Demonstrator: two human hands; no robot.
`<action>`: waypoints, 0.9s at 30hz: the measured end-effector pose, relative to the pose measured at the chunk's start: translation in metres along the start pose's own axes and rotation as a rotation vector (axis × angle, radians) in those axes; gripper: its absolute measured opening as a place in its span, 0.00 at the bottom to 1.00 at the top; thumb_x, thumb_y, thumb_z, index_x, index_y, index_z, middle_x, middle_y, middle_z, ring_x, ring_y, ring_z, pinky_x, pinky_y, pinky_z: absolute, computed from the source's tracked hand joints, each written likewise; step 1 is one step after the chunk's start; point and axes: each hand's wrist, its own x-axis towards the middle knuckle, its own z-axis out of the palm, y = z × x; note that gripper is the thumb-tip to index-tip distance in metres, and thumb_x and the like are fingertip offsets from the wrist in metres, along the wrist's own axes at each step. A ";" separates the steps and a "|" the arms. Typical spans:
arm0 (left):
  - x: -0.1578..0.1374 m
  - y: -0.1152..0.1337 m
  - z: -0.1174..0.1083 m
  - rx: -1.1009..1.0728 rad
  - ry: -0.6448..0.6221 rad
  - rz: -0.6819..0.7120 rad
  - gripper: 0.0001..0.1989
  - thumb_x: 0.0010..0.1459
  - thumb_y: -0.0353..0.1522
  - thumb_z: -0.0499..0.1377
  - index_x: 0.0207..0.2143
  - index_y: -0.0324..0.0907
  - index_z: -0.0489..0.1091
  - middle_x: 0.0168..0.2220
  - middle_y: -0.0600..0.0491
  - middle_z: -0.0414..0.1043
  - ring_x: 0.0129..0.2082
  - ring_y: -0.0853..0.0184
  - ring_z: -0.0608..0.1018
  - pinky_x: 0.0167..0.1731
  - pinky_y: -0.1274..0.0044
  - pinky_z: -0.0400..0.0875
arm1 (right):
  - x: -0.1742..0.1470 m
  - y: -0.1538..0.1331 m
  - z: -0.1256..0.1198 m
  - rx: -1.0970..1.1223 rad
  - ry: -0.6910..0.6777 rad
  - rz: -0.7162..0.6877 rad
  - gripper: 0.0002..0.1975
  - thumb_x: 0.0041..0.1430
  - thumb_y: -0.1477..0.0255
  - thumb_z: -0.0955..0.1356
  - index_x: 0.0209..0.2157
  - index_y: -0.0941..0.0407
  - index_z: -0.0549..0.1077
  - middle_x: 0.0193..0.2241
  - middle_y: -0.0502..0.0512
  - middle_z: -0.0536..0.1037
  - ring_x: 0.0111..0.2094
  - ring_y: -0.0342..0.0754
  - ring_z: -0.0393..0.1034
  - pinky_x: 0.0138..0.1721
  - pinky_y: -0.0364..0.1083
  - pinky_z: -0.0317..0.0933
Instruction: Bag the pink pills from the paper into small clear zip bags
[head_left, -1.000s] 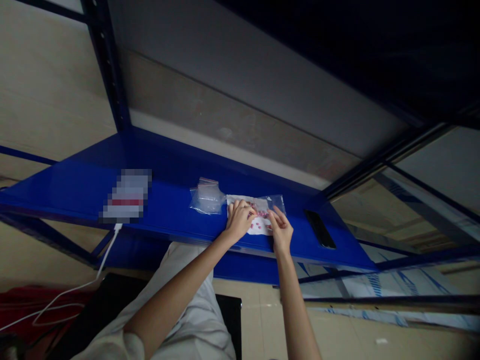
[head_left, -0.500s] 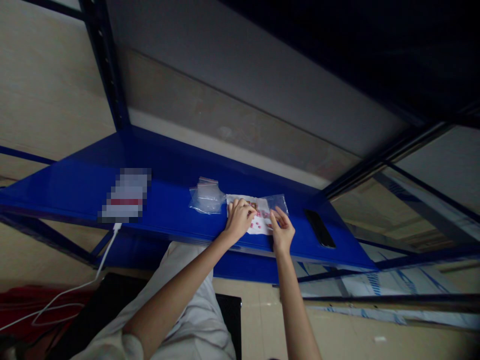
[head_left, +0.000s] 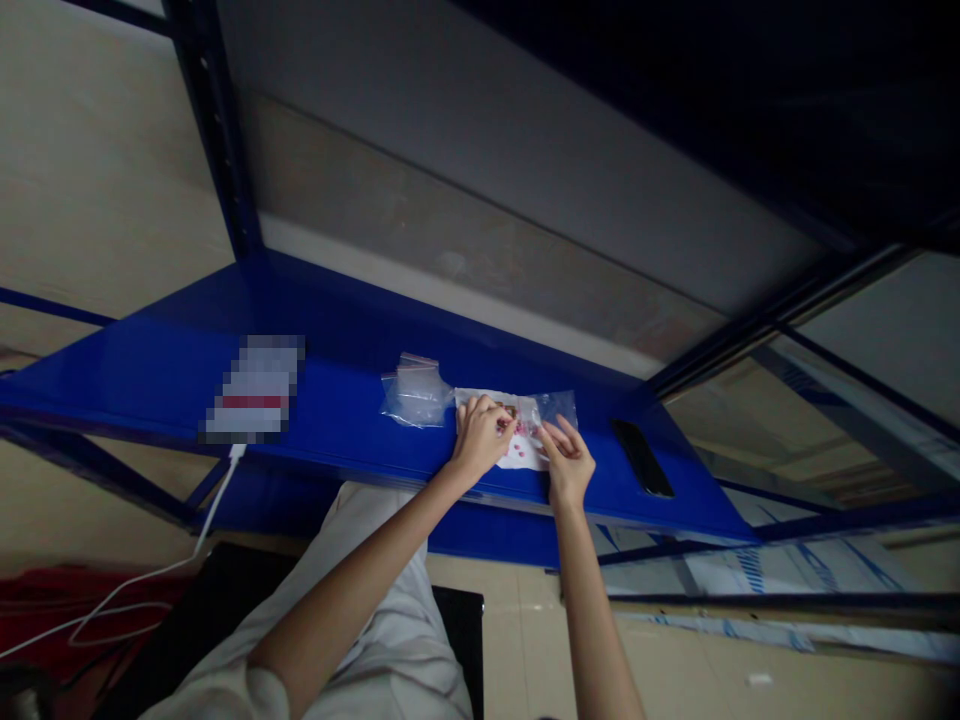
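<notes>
A white sheet (head_left: 487, 399) with several small pink and reddish pieces (head_left: 520, 452) on it lies on a blue shelf. My left hand (head_left: 480, 432) rests over its left part, thumb and index finger pinched together near the pieces; anything between the fingertips is too small to make out. At the sheet's right side, my right hand (head_left: 570, 458) pinches the near edge of a clear plastic bag (head_left: 561, 404). That bag overlaps the sheet, and its mouth cannot be made out clearly. Left of the sheet lie several clear zip bags (head_left: 417, 392), partly stacked.
A dark phone (head_left: 642, 458) lies on the blue shelf (head_left: 337, 330) to the right. At the left, a blurred-out device (head_left: 255, 388) has a white cable (head_left: 214, 510) hanging over the front edge. Blue uprights (head_left: 214, 130) and a dark upper shelf frame the space.
My left fingertips have shifted slightly right over the pieces. My right hand stays at the plastic bag, with its fingers slightly moved. The whole view has drifted a little.
</notes>
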 end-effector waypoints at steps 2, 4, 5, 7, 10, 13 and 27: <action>0.000 0.001 0.000 -0.003 0.003 -0.002 0.08 0.54 0.36 0.57 0.25 0.44 0.71 0.33 0.53 0.68 0.40 0.64 0.67 0.38 0.72 0.55 | 0.000 0.000 0.000 0.015 0.012 0.005 0.31 0.36 0.65 0.75 0.45 0.62 0.71 0.35 0.63 0.79 0.33 0.51 0.74 0.29 0.45 0.69; 0.000 0.001 -0.001 -0.007 0.005 -0.005 0.08 0.53 0.35 0.57 0.24 0.44 0.71 0.32 0.54 0.68 0.40 0.64 0.67 0.38 0.72 0.55 | 0.000 0.001 0.000 0.025 0.016 0.002 0.31 0.35 0.65 0.75 0.44 0.62 0.71 0.35 0.63 0.79 0.33 0.51 0.75 0.30 0.45 0.69; 0.000 0.001 -0.001 -0.009 0.007 -0.006 0.08 0.53 0.35 0.57 0.24 0.44 0.71 0.32 0.54 0.68 0.40 0.64 0.67 0.38 0.71 0.55 | 0.001 0.001 0.000 0.025 0.016 0.000 0.31 0.35 0.65 0.75 0.44 0.62 0.71 0.35 0.63 0.79 0.32 0.51 0.75 0.30 0.45 0.69; 0.000 0.002 0.000 -0.010 0.011 -0.002 0.08 0.53 0.35 0.57 0.24 0.44 0.70 0.32 0.54 0.68 0.39 0.64 0.67 0.38 0.71 0.55 | 0.000 0.001 0.000 0.017 0.016 -0.001 0.31 0.35 0.65 0.75 0.44 0.62 0.72 0.32 0.62 0.80 0.32 0.51 0.75 0.30 0.45 0.69; 0.000 0.002 0.000 -0.009 0.012 0.005 0.08 0.53 0.35 0.57 0.23 0.44 0.70 0.32 0.54 0.68 0.39 0.64 0.68 0.38 0.71 0.55 | 0.000 0.001 0.000 0.010 0.013 -0.001 0.31 0.35 0.65 0.75 0.43 0.62 0.72 0.29 0.59 0.80 0.31 0.51 0.75 0.30 0.45 0.69; 0.000 0.002 -0.001 -0.006 0.007 0.007 0.08 0.52 0.35 0.58 0.23 0.44 0.70 0.32 0.54 0.68 0.39 0.64 0.68 0.38 0.72 0.55 | 0.000 0.001 0.001 0.025 0.009 0.007 0.30 0.34 0.66 0.75 0.43 0.62 0.72 0.28 0.58 0.80 0.30 0.50 0.75 0.31 0.46 0.70; 0.001 0.005 -0.005 -0.021 -0.028 -0.017 0.05 0.53 0.34 0.56 0.28 0.45 0.72 0.34 0.53 0.68 0.40 0.63 0.68 0.41 0.71 0.56 | 0.002 0.003 -0.002 0.009 0.057 -0.020 0.27 0.38 0.64 0.74 0.42 0.61 0.72 0.32 0.60 0.79 0.31 0.49 0.74 0.31 0.45 0.69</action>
